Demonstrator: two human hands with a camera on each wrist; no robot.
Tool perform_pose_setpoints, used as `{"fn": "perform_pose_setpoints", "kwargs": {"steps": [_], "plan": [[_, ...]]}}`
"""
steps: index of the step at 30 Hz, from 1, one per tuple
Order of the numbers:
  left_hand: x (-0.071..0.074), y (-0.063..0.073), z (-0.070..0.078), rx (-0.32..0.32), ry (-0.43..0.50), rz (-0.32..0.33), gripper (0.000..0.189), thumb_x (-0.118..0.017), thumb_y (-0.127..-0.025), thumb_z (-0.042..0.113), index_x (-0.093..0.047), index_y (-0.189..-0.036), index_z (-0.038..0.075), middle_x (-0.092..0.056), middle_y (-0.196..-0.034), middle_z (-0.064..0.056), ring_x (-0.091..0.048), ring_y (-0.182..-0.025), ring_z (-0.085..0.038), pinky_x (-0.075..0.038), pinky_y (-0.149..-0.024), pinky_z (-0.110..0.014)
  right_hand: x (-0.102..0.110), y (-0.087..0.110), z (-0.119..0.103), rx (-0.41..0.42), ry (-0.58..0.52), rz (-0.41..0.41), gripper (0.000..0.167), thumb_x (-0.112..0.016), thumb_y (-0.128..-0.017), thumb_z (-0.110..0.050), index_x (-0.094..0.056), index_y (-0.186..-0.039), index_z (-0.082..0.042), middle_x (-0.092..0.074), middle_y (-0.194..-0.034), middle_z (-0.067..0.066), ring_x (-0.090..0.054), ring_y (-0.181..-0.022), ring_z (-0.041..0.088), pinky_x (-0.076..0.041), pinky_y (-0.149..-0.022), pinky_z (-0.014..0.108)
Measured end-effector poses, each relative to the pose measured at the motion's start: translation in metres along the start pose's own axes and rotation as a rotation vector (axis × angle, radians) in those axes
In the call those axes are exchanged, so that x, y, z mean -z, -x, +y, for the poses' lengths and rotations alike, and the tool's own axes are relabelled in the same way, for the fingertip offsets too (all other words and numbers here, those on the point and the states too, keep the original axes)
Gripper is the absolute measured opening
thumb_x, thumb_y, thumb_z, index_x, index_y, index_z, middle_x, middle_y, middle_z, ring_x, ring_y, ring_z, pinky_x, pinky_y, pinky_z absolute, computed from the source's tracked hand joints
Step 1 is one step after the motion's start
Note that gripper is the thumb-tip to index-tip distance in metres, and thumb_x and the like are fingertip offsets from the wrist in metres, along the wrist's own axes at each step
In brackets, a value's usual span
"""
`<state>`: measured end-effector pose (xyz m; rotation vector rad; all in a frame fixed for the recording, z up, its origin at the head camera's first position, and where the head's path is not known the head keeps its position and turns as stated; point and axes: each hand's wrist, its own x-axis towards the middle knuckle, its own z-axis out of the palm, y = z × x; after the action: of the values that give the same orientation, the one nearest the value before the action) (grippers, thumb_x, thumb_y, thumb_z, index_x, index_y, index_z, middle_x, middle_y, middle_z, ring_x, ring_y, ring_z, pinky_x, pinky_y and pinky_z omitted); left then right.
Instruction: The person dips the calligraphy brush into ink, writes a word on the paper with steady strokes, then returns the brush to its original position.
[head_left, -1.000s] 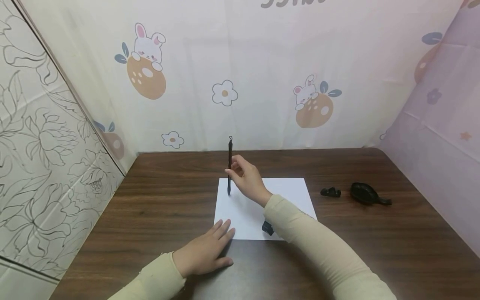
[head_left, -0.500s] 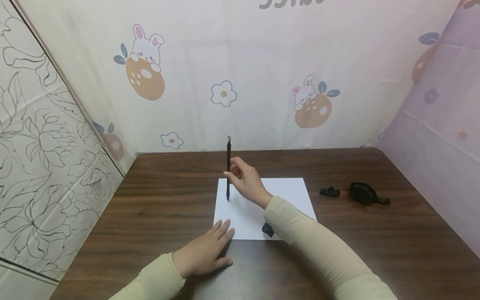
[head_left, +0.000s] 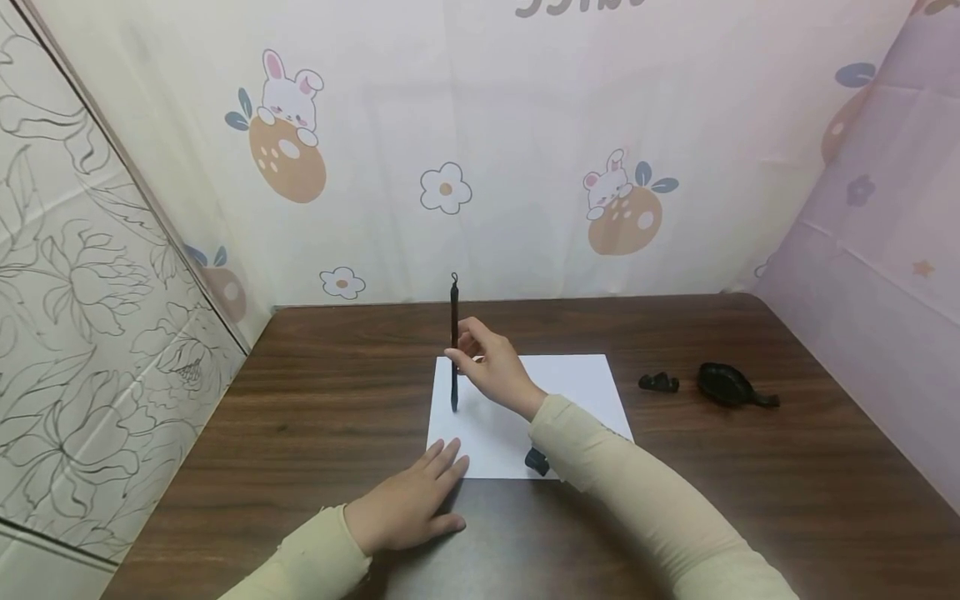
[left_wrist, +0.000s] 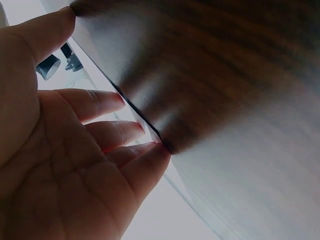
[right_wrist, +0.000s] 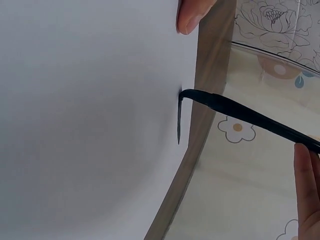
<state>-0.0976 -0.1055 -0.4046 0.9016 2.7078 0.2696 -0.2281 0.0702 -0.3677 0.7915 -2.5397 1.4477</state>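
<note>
My right hand (head_left: 489,363) holds a dark calligraphy brush (head_left: 454,312) upright over the left part of a white sheet of paper (head_left: 570,383), its thumb and fingers pinching the shaft. In the right wrist view the bristles of the brush (right_wrist: 227,104) bend against the paper, at the end of a thin dark ink stroke (right_wrist: 179,125). My left hand (head_left: 408,504) lies with fingers spread, its fingertips on the sheet's lower left corner and its thumb over the table. A small black block (head_left: 537,460) sits on the paper's lower edge, partly hidden by the right sleeve.
Right of the paper lie a small black bumpy piece like a brush rest (head_left: 659,382) and a black leaf-shaped dish (head_left: 731,385) with a short handle. The brown wooden table (head_left: 337,400) meets a printed cloth (head_left: 525,250) at its back edge.
My right hand has drawn the brush a short way toward me over the left part of the paper. The left hand has stayed in place.
</note>
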Motion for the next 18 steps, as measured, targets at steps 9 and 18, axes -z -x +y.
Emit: {"fn": "perform_pose_setpoints", "kwargs": {"steps": [9, 18], "plan": [[-0.0001, -0.0001, -0.0007, -0.009, 0.002, 0.002, 0.072, -0.062, -0.093, 0.047, -0.039, -0.150, 0.008, -0.029, -0.160, -0.016, -0.029, -0.147, -0.038, -0.037, -0.113, -0.050, -0.0003, 0.0012, 0.0002, 0.009, -0.037, -0.028, 0.025, -0.065, -0.095, -0.022, -0.055, -0.117, -0.015, -0.065, -0.091, 0.003, -0.065, -0.086, 0.015, -0.058, -0.069, 0.026], [-0.0010, -0.0013, -0.0013, 0.007, 0.007, -0.021, 0.073, -0.061, -0.093, 0.048, -0.038, -0.151, 0.010, -0.027, -0.161, -0.014, -0.027, -0.148, -0.036, -0.036, -0.114, -0.049, 0.0023, -0.0005, -0.0015, 0.010, -0.045, -0.024, 0.024, -0.065, -0.095, -0.021, -0.055, -0.116, -0.015, -0.064, -0.090, 0.004, -0.064, -0.083, 0.015, -0.058, -0.067, 0.025]]}}
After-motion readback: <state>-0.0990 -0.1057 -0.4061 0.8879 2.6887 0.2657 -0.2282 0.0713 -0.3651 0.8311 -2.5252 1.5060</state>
